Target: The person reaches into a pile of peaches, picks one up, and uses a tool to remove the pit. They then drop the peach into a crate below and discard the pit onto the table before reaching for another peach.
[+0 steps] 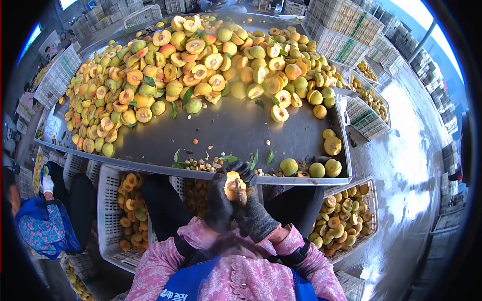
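The left hand [219, 201] curls round a cut fruit [232, 185], fingers closed on it; the right hand [254, 216] presses in from the other side, a slim brown piece between them too small to make out. The fruit sits in that grip at the table's [201, 131] near edge. Just beyond lie pits [203, 164] and leaves [253, 159]; green fruits [317, 169] sit by the near right corner, and a heap [191, 60] spreads along the far side.

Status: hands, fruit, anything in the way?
Left hand holding cut fruit. Right hand on apparent slim tool against it. Loose pits, leaves just beyond.
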`<control>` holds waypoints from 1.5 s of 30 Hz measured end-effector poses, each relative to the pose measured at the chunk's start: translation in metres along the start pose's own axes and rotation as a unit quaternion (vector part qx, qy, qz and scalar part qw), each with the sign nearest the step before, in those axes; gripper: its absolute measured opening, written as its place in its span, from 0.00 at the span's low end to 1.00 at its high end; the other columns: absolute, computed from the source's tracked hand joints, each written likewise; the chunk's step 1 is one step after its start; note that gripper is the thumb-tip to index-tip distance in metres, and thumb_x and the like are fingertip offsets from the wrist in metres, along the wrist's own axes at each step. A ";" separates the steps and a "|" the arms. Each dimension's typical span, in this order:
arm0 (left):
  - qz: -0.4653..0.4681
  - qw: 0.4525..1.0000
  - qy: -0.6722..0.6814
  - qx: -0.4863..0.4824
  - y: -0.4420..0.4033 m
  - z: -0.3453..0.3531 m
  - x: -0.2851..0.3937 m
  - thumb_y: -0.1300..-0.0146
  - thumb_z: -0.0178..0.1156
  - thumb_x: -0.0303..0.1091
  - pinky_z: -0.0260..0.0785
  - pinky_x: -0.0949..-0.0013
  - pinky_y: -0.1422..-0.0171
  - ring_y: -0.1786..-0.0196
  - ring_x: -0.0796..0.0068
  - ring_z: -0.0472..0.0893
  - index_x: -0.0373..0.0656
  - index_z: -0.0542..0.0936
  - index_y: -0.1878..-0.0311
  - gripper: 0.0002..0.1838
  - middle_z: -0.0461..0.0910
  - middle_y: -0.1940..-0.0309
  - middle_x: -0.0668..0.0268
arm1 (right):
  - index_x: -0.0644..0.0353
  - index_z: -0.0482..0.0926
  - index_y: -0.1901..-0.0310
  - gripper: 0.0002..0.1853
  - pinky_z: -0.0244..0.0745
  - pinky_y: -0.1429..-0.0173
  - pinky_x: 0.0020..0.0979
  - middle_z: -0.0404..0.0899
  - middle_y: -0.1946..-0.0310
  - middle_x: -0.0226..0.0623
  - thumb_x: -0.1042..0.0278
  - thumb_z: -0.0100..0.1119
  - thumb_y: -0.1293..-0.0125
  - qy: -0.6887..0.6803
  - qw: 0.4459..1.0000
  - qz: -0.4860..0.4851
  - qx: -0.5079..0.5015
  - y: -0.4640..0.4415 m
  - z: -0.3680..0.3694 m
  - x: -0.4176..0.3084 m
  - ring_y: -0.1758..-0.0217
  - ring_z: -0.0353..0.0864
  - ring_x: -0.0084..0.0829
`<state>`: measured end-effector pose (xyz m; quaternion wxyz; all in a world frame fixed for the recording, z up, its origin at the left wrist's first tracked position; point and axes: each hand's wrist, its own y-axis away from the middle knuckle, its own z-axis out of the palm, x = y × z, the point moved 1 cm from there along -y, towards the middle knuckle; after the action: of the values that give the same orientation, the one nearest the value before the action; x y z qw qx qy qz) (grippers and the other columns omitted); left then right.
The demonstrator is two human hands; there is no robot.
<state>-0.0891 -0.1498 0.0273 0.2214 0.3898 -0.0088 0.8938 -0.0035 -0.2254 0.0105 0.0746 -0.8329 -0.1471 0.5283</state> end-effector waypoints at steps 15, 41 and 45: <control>0.221 0.864 -0.439 -0.104 -0.007 -0.057 -0.001 0.34 0.46 0.31 0.67 0.63 0.43 0.52 0.62 0.77 0.33 0.71 0.50 0.14 0.77 0.54 0.52 | 0.63 0.67 0.50 0.15 0.69 0.71 0.23 0.70 0.72 0.32 0.77 0.50 0.40 0.040 0.992 0.079 -0.088 -0.005 -0.005 0.003 0.75 0.70 0.20; 0.291 0.856 -0.420 -0.086 -0.015 -0.044 0.021 0.42 0.53 0.27 0.71 0.65 0.49 0.56 0.62 0.80 0.33 0.75 0.56 0.12 0.80 0.61 0.54 | 0.65 0.65 0.46 0.19 0.72 0.57 0.31 0.75 0.60 0.42 0.75 0.53 0.39 0.007 0.979 0.179 -0.101 -0.026 0.020 -0.001 0.59 0.76 0.33; 0.221 0.849 -0.467 -0.110 -0.013 -0.039 0.039 0.40 0.51 0.30 0.71 0.65 0.50 0.58 0.63 0.81 0.33 0.76 0.60 0.11 0.81 0.63 0.55 | 0.64 0.67 0.47 0.18 0.71 0.59 0.29 0.75 0.63 0.39 0.75 0.52 0.38 -0.012 0.968 0.216 -0.126 -0.015 0.031 0.025 0.62 0.75 0.30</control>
<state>-0.1336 -0.1157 0.0255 0.0287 0.7223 -0.2953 0.6247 -0.0238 -0.2039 -0.0202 -0.1487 -0.8414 -0.0301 0.5187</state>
